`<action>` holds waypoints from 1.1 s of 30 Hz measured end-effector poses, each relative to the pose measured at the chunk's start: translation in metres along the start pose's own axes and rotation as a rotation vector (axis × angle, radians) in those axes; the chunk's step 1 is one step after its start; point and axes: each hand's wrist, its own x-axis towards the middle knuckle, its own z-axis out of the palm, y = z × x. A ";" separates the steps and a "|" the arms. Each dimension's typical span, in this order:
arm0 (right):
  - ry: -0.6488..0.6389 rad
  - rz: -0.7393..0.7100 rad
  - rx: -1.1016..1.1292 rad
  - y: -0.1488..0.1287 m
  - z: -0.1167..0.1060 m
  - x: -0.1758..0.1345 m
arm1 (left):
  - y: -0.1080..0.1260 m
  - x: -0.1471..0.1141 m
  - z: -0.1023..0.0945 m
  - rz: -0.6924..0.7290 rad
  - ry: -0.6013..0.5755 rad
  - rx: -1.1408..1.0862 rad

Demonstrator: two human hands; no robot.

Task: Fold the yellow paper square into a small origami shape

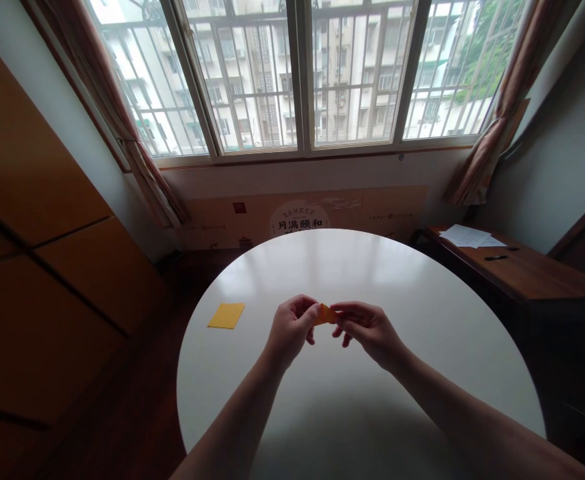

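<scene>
A small folded piece of orange-yellow paper (325,314) is held up between my two hands, over the middle of the white table. My left hand (296,325) pinches its left side, with the thumb on the near face. At its right corner, the thumb and index finger of my right hand (367,328) close on the paper, the other fingers curled loosely below. Parts of the paper are hidden behind my fingers. To the left of my hands, a flat square yellow paper (226,315) lies on the table.
The round white table (397,280) has a glossy top with window reflections. A wooden side table (537,273) at the right bears white sheets (465,236) and a dark pen-like object (495,258). Behind stand a printed board (382,208) and a barred window. Wooden cabinets (67,280) line the left.
</scene>
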 end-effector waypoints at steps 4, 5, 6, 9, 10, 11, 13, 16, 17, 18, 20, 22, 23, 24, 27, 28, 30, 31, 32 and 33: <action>0.023 0.045 0.021 0.000 0.000 0.001 | 0.001 0.000 0.000 -0.040 -0.008 -0.035; 0.022 0.052 0.023 0.000 0.000 0.001 | 0.002 0.000 0.000 -0.049 -0.012 -0.041; 0.020 0.056 0.024 0.000 -0.001 0.001 | 0.002 0.000 0.000 -0.056 -0.016 -0.049; 0.017 0.054 0.040 0.001 -0.001 0.001 | 0.002 0.001 0.000 -0.075 -0.028 -0.081; 0.013 0.049 0.051 0.001 -0.001 0.001 | 0.001 0.001 0.000 -0.081 -0.026 -0.094; 0.007 0.044 0.066 0.001 -0.001 0.001 | 0.001 0.002 0.000 -0.090 -0.024 -0.108; -0.005 0.037 0.093 0.002 0.000 0.001 | 0.001 0.002 -0.001 -0.116 -0.027 -0.139; -0.006 0.034 0.109 0.001 0.001 0.001 | 0.000 0.002 0.000 -0.172 -0.038 -0.190; -0.004 0.034 0.107 0.001 0.001 0.002 | 0.000 0.002 0.000 -0.189 -0.039 -0.205; -0.002 0.032 0.104 0.000 0.002 0.002 | 0.000 0.001 0.000 -0.203 -0.037 -0.217; -0.005 0.024 0.092 0.000 0.002 0.002 | -0.001 0.001 0.001 -0.219 -0.036 -0.240; -0.011 0.013 0.067 0.000 0.003 0.002 | -0.002 0.000 0.002 -0.234 -0.045 -0.276; -0.011 0.005 0.052 0.001 0.002 0.002 | -0.003 0.000 0.003 -0.254 -0.058 -0.300; -0.010 -0.001 0.035 0.002 0.002 0.002 | -0.003 0.000 0.003 -0.282 -0.077 -0.326; 0.005 -0.024 -0.014 0.006 0.002 0.002 | -0.003 0.000 0.004 -0.371 -0.133 -0.381; 0.008 -0.031 -0.026 0.006 0.002 0.003 | -0.002 -0.001 0.004 -0.392 -0.149 -0.388; 0.004 -0.039 -0.034 0.006 0.002 0.003 | -0.002 -0.001 0.003 -0.412 -0.181 -0.386; -0.002 -0.040 -0.031 0.004 0.002 0.003 | -0.001 -0.001 0.002 -0.416 -0.200 -0.377; -0.013 -0.038 -0.027 0.002 0.001 0.004 | -0.001 -0.002 0.001 -0.413 -0.224 -0.364; -0.029 -0.035 -0.023 0.000 0.001 0.004 | 0.000 -0.002 0.000 -0.403 -0.252 -0.355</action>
